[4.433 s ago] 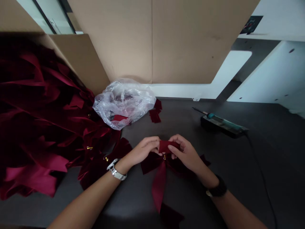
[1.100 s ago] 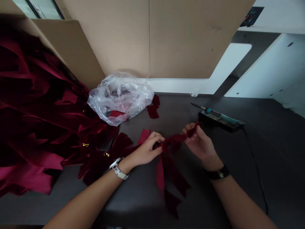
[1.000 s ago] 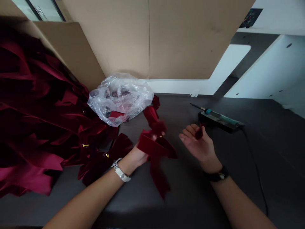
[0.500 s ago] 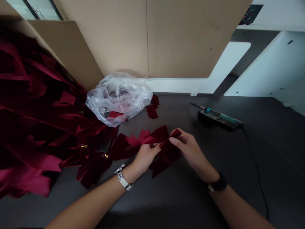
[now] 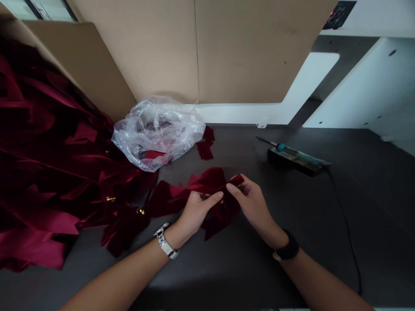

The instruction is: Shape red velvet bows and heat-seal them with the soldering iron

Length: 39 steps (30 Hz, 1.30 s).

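Between my hands is a dark red velvet bow [image 5: 212, 178], its loops at the top and its tails hanging down below. My left hand [image 5: 198, 210] is closed on the left side of the bow, thumb laid along the front. With thumb and fingers, my right hand [image 5: 251, 198] pinches a small strip of the same velvet at the bow's middle. Part of the bow is hidden behind my fingers. To the left another velvet bow [image 5: 125, 229] with a gold-coloured clasp at its centre lies on the dark table [image 5: 233, 276].
A large pile of red velvet bows [image 5: 42, 172] fills the left side. Behind my hands are a clear plastic bag [image 5: 162, 129] and folded velvet pieces [image 5: 205, 146]. A soldering iron [image 5: 295, 156] rests on a black stand at right, its cord [image 5: 345, 220] trailing forward. Cardboard [image 5: 240, 52] stands behind.
My right hand has shifted slightly left, closer to the left one. My left thumb now lies straighter across the bow's middle. The whole view has moved a little.
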Tool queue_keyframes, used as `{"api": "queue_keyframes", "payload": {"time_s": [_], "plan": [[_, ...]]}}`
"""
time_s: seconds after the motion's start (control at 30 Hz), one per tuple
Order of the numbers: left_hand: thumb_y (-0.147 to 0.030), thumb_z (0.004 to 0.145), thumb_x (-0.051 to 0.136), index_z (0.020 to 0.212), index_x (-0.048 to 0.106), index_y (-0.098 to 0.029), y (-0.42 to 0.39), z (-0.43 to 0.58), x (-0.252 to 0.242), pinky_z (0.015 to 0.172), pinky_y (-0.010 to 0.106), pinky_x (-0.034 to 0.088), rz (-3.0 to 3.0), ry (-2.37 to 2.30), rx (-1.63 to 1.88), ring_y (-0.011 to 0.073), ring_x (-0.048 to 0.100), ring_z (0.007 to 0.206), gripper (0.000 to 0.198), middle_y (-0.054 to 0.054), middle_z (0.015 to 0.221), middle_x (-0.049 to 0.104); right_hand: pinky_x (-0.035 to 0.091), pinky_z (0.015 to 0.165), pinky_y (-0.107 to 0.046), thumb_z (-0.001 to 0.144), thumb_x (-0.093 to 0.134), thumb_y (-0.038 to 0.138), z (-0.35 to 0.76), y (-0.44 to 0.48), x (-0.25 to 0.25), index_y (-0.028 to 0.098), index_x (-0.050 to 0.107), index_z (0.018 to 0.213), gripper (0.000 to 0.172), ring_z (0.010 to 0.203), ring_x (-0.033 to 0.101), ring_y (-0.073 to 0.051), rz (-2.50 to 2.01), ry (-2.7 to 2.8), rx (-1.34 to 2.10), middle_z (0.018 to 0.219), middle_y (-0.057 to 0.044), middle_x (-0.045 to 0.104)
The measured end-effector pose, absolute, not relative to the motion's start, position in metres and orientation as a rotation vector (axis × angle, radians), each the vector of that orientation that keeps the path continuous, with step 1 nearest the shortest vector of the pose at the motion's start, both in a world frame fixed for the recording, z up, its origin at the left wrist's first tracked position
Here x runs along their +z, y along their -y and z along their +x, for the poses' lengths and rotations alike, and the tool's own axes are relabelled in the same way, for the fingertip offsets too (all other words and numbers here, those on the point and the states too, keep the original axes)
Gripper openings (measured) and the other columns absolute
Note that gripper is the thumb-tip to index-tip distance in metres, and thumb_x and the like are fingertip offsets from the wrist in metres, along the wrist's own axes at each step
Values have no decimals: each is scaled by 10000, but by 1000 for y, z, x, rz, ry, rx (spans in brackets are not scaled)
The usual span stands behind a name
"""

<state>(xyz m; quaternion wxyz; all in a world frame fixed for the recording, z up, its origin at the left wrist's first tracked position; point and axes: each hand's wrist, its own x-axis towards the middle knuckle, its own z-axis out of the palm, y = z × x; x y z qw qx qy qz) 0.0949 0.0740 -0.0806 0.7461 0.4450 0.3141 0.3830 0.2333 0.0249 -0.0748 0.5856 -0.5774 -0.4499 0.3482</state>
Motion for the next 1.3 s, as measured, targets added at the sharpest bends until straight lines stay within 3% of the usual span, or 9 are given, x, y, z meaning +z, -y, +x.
{"api": "queue_keyframes", "payload": {"time_s": [0.17, 0.37, 0.83, 0.97, 1.13, 1.3], "plan": [[-393, 656, 790, 757, 623, -134, -76, 94, -82, 635, 235, 459, 1005, -773, 807, 109, 570, 632, 324, -6, 680, 638, 416, 597, -260, 797, 657, 400, 230, -25, -75, 196, 569, 715, 237, 652, 506, -152, -1332, 1000, 832, 692, -14, 555], [-505, 574, 803, 634, 526, -150, -76, 94, -87, 510, 200, 372, 1013, -979, 876, 74, 451, 530, 454, -58, 559, 503, 443, 624, -266, 775, 685, 364, 230, -26, -71, 195, 619, 777, 182, 678, 549, -157, -1313, 1007, 850, 723, -19, 608], [-514, 746, 681, 716, 579, -142, -83, 87, -84, 585, 230, 402, 1331, -802, 915, 101, 461, 595, 387, -18, 636, 547, 453, 661, -211, 596, 861, 339, 231, -29, -75, 204, 673, 718, 262, 679, 571, -102, -1022, 651, 1208, 735, 25, 652], [-489, 725, 710, 779, 572, -140, -83, 88, -85, 642, 246, 428, 1248, -848, 904, 111, 495, 648, 379, -11, 691, 558, 446, 642, -175, 596, 868, 327, 230, -30, -76, 201, 672, 710, 260, 669, 565, -79, -1017, 639, 1149, 724, 35, 655], [-445, 664, 767, 774, 513, -169, -84, 91, -80, 598, 216, 415, 1170, -821, 951, 95, 478, 614, 391, -42, 664, 514, 446, 608, -178, 626, 855, 316, 230, -29, -75, 185, 632, 660, 261, 615, 554, -75, -974, 630, 1217, 679, 39, 642], [-401, 655, 774, 778, 519, -172, -89, 90, -83, 635, 234, 427, 1251, -887, 974, 112, 508, 658, 365, -24, 710, 545, 470, 652, -219, 649, 834, 318, 229, -28, -77, 190, 635, 721, 247, 669, 585, -104, -999, 659, 1196, 740, 19, 657]]}}
